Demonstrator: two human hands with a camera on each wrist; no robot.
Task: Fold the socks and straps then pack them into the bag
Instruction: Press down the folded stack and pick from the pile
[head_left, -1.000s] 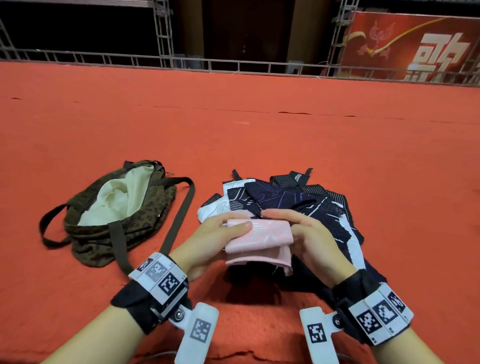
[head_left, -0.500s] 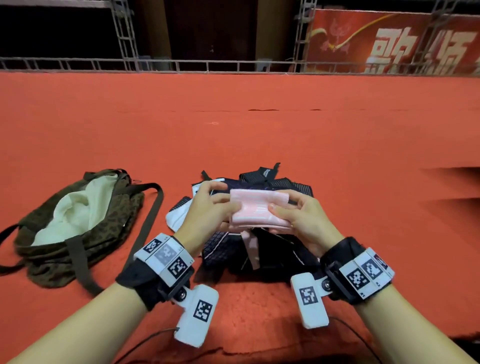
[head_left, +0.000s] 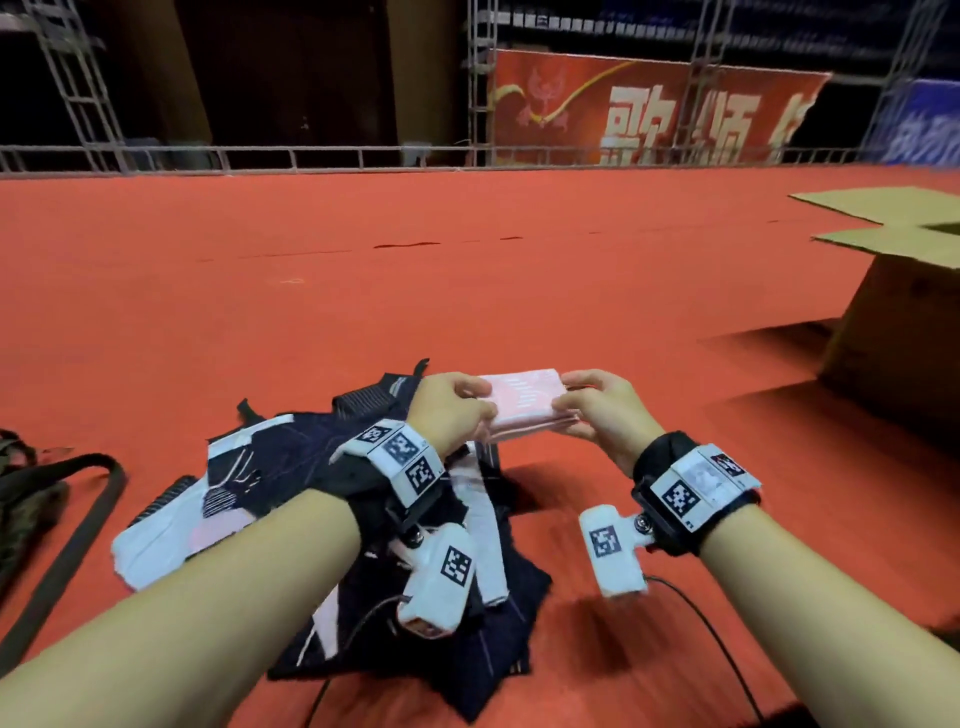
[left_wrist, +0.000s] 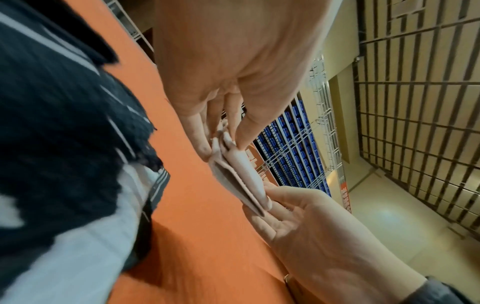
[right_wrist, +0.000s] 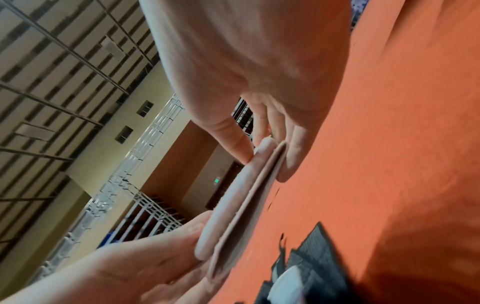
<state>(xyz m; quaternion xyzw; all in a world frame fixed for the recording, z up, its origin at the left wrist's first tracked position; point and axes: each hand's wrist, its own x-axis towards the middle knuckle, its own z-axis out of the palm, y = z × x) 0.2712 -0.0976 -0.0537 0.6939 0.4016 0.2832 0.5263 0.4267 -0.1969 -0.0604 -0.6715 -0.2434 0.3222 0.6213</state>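
A folded pink sock (head_left: 524, 402) is held flat above the red floor, to the right of the pile. My left hand (head_left: 457, 410) pinches its left end and my right hand (head_left: 597, 410) pinches its right end, thumbs on top. The left wrist view shows the folded pink sock (left_wrist: 241, 176) edge-on between both hands; so does the right wrist view (right_wrist: 241, 201). A pile of dark navy and white socks and straps (head_left: 291, 478) lies under my left forearm. Only the dark strap (head_left: 78, 519) of the bag and a sliver of its body (head_left: 15, 499) show at the left edge.
An open cardboard box (head_left: 904, 332) stands on the red carpet (head_left: 363, 291) at the right. A metal railing (head_left: 311, 156) and a red banner (head_left: 649, 109) run along the far edge. A thin cable (head_left: 711, 634) trails from my right wrist.
Both hands have lifted the pink sock off the pile and carried it forward and to the right. The head has turned right, so the bag has slid almost out of view.
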